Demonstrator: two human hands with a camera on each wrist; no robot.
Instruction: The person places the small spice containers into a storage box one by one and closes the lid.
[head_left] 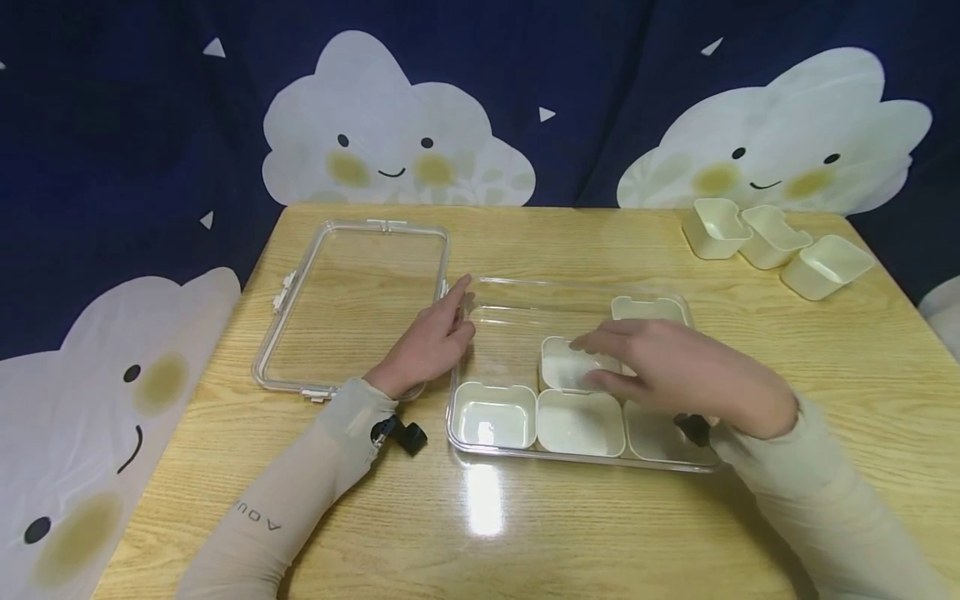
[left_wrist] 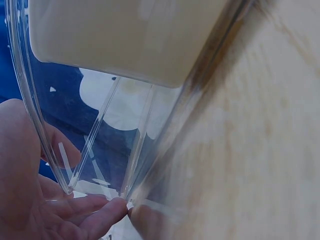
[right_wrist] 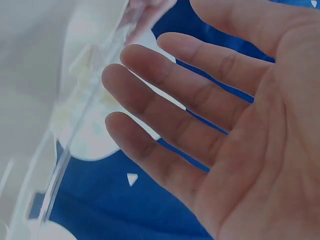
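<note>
Near the middle of the worktop [head_left: 540,533], with 12 o'clock at its far side: clear box [head_left: 498,342], partly filled with pale cups. Inside, around a centre cup [head_left: 562,364]: front-left cup [head_left: 493,414] at 8 o'clock, front-middle cup [head_left: 581,427] at 6, front-right cup [head_left: 656,437] at 4 and partly hidden by the right wrist, far cup [head_left: 649,309] between 1 and 2. Bare box floor towards 10 and 11. Reaching in from 3 o'clock, right hand [head_left: 667,362] over the centre cup, its grip spread, with fingers straight and apart in the right wrist view; contact with the cup impossible to tell. At 9 o'clock, left hand [head_left: 423,343] at the side wall near the far corner, its grip pinching that wall, thumb over the rim and fingers outside. Beyond it, between 9 and 10, clear lid [head_left: 360,304] with white clips, flat on the worktop. At 2 o'clock, near the worktop's far right corner, three loose cups [head_left: 774,237] grouped closely. Behind everything, towards 12, dark blue curtain [head_left: 577,137] printed with smiling clouds [head_left: 397,142].
</note>
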